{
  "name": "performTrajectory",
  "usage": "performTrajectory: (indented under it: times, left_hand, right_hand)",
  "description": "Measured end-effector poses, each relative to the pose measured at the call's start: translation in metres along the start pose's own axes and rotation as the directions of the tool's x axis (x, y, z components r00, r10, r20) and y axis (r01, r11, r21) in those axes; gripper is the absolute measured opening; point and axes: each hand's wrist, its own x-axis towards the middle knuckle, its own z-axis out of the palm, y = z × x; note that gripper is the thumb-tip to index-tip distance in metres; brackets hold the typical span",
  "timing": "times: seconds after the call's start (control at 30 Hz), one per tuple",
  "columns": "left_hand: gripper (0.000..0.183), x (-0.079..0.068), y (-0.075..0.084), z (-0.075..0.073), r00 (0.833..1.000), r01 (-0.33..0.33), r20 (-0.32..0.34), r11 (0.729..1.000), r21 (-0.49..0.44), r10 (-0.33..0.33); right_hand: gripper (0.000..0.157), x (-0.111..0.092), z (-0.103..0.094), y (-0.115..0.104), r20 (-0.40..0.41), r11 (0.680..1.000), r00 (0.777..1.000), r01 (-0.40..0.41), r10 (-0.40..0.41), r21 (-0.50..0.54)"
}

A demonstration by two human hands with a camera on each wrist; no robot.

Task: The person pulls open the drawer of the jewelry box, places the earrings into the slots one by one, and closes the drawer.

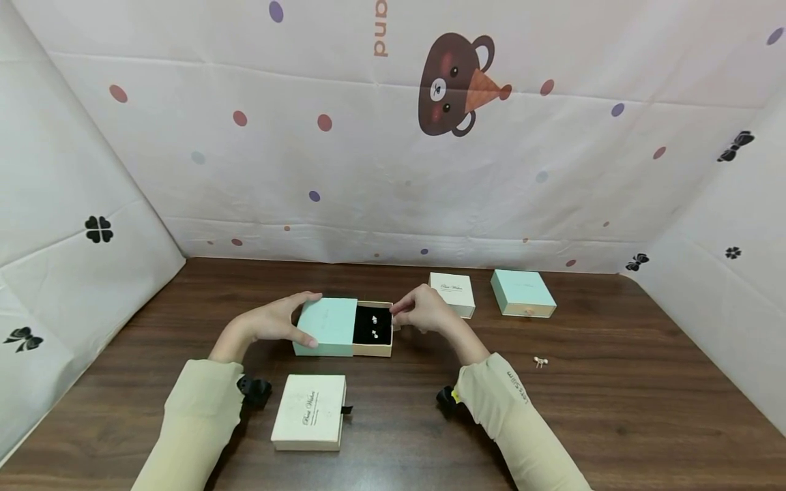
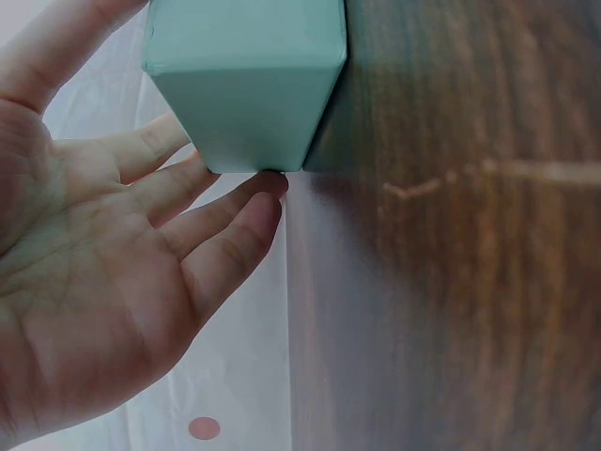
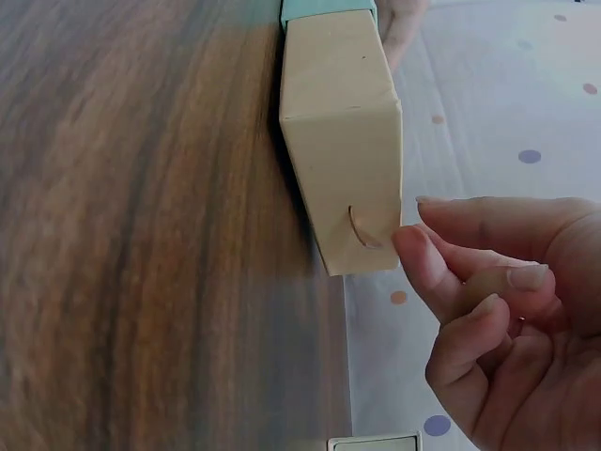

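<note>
A mint-sleeved jewelry box [image 1: 325, 326] lies with its cream drawer [image 1: 372, 351] slid out to the right. On the drawer's black foam [image 1: 363, 327] sit small white stud earrings [image 1: 374, 319]. My left hand [image 1: 270, 319] grips the sleeve's left end, thumb along the near side and fingers around the far side. At the drawer's right end is my right hand [image 1: 425, 310], its thumb and index fingertip [image 3: 424, 249] right at the upper edge. A thin ribbon pull [image 3: 359, 227] on the end face hangs free of the fingers.
A white lettered box [image 1: 308, 412] with a black ribbon tab lies in front. Behind the right hand is another white box [image 1: 454, 293], with a closed mint box [image 1: 523, 293] beside it. Loose pearl-like earrings [image 1: 540, 361] lie to the right on the brown table [image 1: 614, 409].
</note>
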Motion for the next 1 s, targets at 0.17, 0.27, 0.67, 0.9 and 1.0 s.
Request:
performTrajectory:
  times: [0.17, 0.27, 0.67, 0.9, 1.0]
  left_hand:
    - [0.095, -0.0001, 0.0001, -0.0002, 1.0, -0.007, 0.003, 1.0, -0.005, 0.007]
    - [0.095, -0.0003, -0.0002, -0.0004, 1.0, -0.013, 0.004, 1.0, -0.004, 0.013]
    - [0.095, -0.0002, -0.0015, -0.0001, 1.0, -0.01, 0.007, 1.0, -0.007, 0.01]
    - [0.096, -0.0002, -0.0006, -0.0002, 1.0, -0.004, 0.004, 1.0, 0.0, 0.004]
    - [0.096, -0.0002, -0.0003, -0.0002, 1.0, -0.008, 0.005, 1.0, -0.003, 0.008]
  right_hand:
    - [0.016, -0.0004, -0.0011, 0.0001, -0.012, 0.998, 0.999, -0.031, 0.031, 0.049]
    - [0.017, -0.0008, -0.0013, 0.0, -0.019, 0.994, 0.998, -0.066, 0.068, 0.086]
    - [0.025, -0.0005, 0.0006, 0.0048, -0.003, 0.989, 0.992, -0.128, 0.129, 0.076]
    - [0.025, -0.0005, 0.0038, 0.005, 0.019, 0.991, 0.992, -0.125, 0.124, 0.045]
    - [0.024, -0.0004, 0.0044, 0.0054, 0.019, 0.991, 0.992, -0.125, 0.125, 0.048]
